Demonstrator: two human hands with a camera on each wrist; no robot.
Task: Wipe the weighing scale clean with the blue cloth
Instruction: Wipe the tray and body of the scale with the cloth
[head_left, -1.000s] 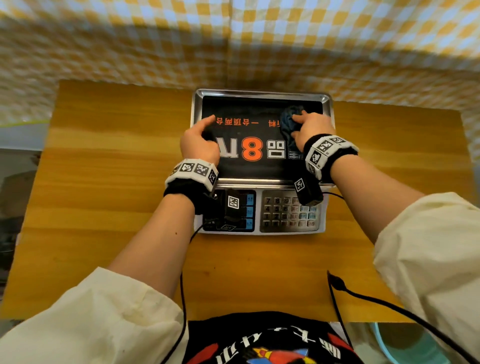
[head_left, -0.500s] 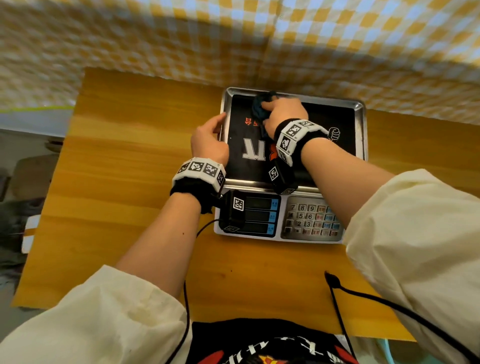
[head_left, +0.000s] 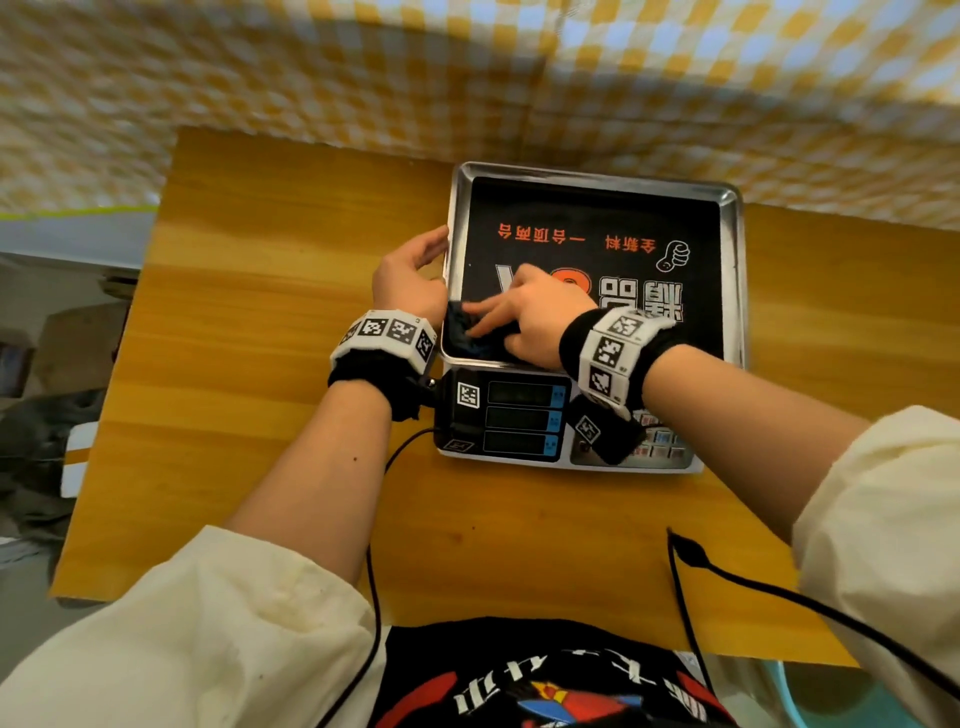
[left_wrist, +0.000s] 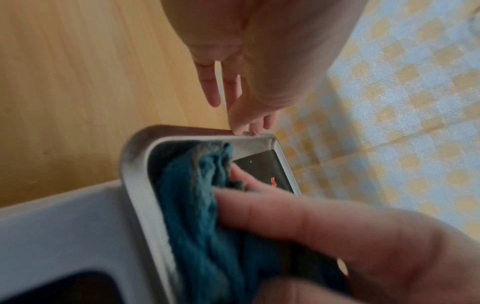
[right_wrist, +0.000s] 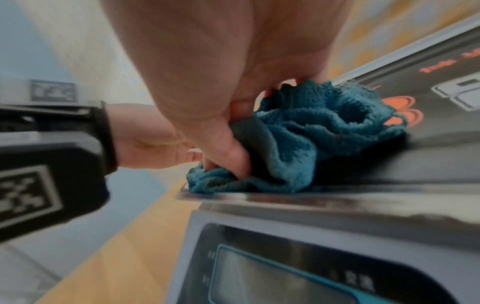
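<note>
The weighing scale (head_left: 592, 312) sits on the wooden desk (head_left: 249, 364) at about 1 o'clock from the person, its steel tray (head_left: 730, 208) lined with a black printed mat (head_left: 597, 218) and its display panel (head_left: 522, 421) on the near side. The blue cloth (head_left: 467, 338) lies bunched in the tray's near-left corner, at roughly 7 o'clock on the tray, against the raised rim. The right hand (head_left: 535, 317) presses down on it, its grip closed round the fabric: in the right wrist view the thumb and fingers (right_wrist: 233, 156) are curled into the folds of the cloth (right_wrist: 298, 139), pinching it against the tray floor. The left hand (head_left: 410, 280) rests at the tray's left edge, at 9 o'clock, its grip loose and holding nothing; in the left wrist view the straight fingertips (left_wrist: 239, 127) touch the rim's outer side while the cloth (left_wrist: 202, 205) fills the corner just inside. Both wrists wear bands with printed markers. A black cable (head_left: 727, 566) trails across the near desk edge at 5 o'clock.
</note>
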